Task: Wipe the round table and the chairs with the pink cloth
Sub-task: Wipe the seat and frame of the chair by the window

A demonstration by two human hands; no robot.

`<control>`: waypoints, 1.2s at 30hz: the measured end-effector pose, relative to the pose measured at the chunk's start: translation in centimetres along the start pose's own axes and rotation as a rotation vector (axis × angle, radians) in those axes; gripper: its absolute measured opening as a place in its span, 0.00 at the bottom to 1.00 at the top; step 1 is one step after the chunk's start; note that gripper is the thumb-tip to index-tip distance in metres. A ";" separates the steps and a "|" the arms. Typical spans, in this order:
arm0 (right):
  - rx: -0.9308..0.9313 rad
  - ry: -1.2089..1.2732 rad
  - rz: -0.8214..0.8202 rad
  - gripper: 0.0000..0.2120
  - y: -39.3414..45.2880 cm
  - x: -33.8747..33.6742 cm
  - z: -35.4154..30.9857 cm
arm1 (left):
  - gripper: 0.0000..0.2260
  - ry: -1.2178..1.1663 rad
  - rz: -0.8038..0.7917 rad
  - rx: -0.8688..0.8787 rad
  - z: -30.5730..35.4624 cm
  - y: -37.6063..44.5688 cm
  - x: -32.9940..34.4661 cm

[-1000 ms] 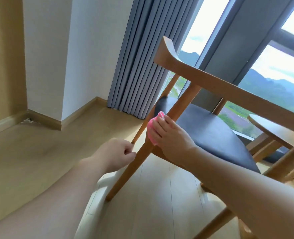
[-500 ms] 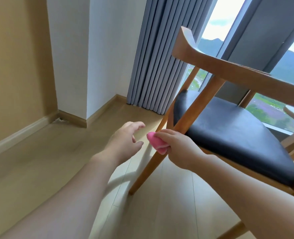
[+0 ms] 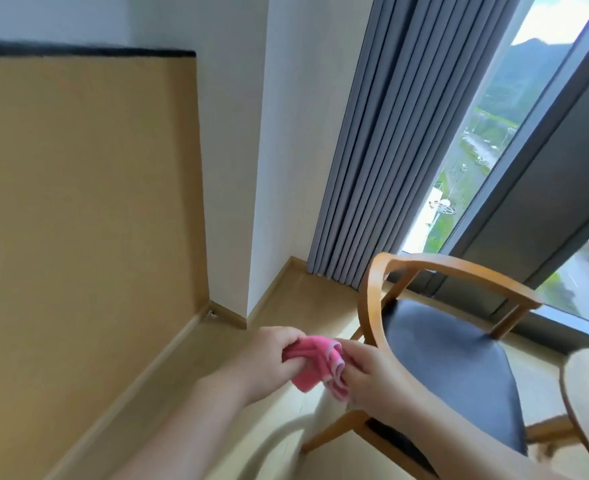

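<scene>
Head: both hands point(image 3: 315, 367) grip pink cloth point(image 3: 312, 365) (beside chair point(image 3: 376, 296) rim).

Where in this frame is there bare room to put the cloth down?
The chair's dark seat is bare inside the curved backrest. Bare floor runs between wall skirting, curtain and chair. Crowded spot: both hands, left and right, bunch the pink cloth beside the backrest.
</scene>
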State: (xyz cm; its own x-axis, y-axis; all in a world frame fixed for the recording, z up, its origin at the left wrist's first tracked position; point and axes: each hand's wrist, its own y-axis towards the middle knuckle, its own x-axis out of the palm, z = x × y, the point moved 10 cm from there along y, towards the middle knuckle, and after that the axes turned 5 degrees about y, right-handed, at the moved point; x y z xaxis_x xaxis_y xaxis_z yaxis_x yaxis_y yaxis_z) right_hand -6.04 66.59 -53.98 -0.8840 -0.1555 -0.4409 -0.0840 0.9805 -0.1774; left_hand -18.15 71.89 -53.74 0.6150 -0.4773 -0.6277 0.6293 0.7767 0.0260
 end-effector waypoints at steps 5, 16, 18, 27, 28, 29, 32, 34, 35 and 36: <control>0.093 0.274 -0.046 0.14 -1.8 -4.4 -14.7 | 0.06 0.156 -0.019 -0.080 10.1 -1.0 -13.4; 0.024 0.015 0.175 0.07 1.5 -8.3 -24.1 | 0.03 0.268 -0.046 0.056 16.6 4.1 -21.8; 0.021 0.021 0.173 0.06 2.4 -9.6 -23.7 | 0.03 0.237 -0.068 0.074 16.8 5.7 -21.3; 0.013 0.084 0.212 0.06 9.4 -16.6 -20.3 | 0.13 -0.011 -0.102 -0.067 15.3 13.9 -21.3; 0.001 0.073 0.231 0.06 10.5 -17.5 -20.6 | 0.14 -0.005 -0.097 -0.066 15.2 15.1 -21.6; -0.012 0.065 0.243 0.07 11.6 -18.4 -20.9 | 0.14 0.006 -0.078 -0.063 15.2 16.3 -22.1; -0.027 0.047 0.246 0.06 14.5 -20.3 -21.3 | 0.14 0.009 -0.035 -0.063 14.9 19.2 -23.2; -0.025 0.038 0.242 0.06 16.3 -20.8 -21.5 | 0.17 -0.016 -0.064 -0.074 14.2 20.7 -23.5; -0.023 0.035 0.242 0.06 17.2 -21.1 -21.6 | 0.18 -0.032 -0.088 -0.082 13.7 21.5 -23.7; -0.022 0.031 0.246 0.07 18.2 -21.3 -21.6 | 0.20 -0.047 -0.114 -0.089 13.0 22.4 -23.9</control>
State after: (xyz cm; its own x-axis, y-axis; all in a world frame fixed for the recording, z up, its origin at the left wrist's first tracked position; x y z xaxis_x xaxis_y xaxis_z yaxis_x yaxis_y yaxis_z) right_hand 1.30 90.33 -28.77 -0.8928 0.0922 -0.4410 0.1264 0.9908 -0.0489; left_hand -12.55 95.33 -28.01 0.5647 -0.5817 -0.5854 0.6530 0.7487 -0.1141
